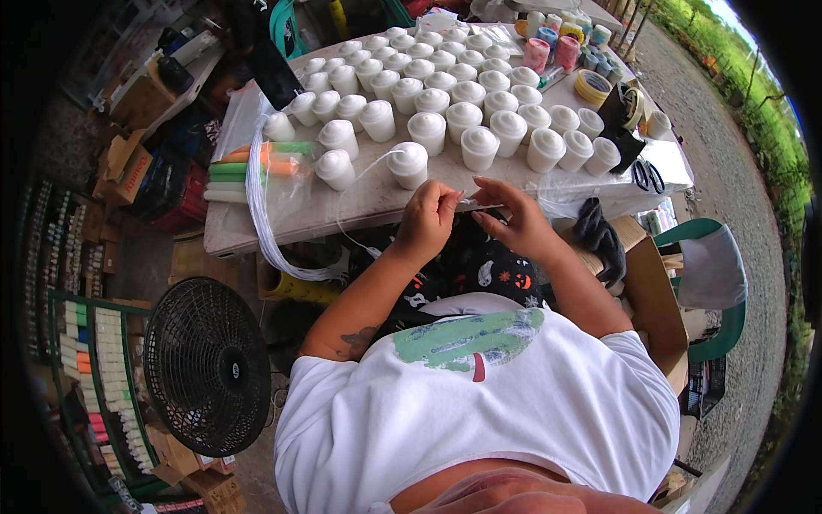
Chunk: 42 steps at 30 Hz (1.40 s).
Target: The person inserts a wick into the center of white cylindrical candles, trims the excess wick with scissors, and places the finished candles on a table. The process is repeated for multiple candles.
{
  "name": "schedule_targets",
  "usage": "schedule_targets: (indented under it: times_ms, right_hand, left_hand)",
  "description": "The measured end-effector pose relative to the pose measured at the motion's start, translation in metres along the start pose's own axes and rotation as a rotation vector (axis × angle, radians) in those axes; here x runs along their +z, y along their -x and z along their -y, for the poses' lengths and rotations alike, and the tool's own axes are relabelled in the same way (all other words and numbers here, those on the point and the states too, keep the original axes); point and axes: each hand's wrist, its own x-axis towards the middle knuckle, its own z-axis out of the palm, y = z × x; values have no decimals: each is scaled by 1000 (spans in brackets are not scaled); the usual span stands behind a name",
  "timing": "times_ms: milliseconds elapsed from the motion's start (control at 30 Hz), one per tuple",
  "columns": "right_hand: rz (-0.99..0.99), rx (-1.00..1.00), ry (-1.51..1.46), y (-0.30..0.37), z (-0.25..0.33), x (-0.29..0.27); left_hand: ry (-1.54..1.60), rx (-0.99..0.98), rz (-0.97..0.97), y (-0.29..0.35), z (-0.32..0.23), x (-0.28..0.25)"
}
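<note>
My left hand (431, 221) is closed at the table's near edge, its thumb and fingertips pinched on a small white piece (467, 201) too small to name. Facing it, my right hand (516, 224) has thumb and forefinger apart, its fingertips close to that piece; whether they touch it is unclear. Just beyond my left hand stands a white cup-shaped piece (408, 167) with a domed, pointed top. A thin white cord (342, 202) loops from beside that piece down over the table edge. Many similar white pieces (479, 149) stand upright in rows behind.
A bundle of white cords (259, 197) hangs off the table's left side, beside bagged orange and green sticks (282, 158). Black scissors (648, 176) and a tape roll (592, 86) lie right. A black fan (208, 367) stands left, an open cardboard box (648, 291) right.
</note>
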Motion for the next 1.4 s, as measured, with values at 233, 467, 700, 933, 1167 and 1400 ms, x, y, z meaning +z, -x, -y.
schedule_targets:
  times_ms: [233, 467, 700, 933, 1167, 1400]
  right_hand:
    - [67, -163, 393, -9, 4, 5]
    - [117, -306, 398, -12, 7, -4]
    - [121, -90, 333, -11, 13, -11]
    - [-21, 256, -619, -16, -6, 4]
    - [-18, 180, -347, -13, -7, 9]
    - [13, -20, 147, -9, 11, 14]
  left_hand:
    - [-2, 68, 31, -2, 0, 2]
    - [34, 90, 130, -7, 2, -6]
    - [107, -14, 203, -6, 9, -9]
    - [435, -313, 356, 3, 6, -8]
    - [481, -265, 155, -6, -3, -13]
    - [134, -123, 229, -8, -9, -17]
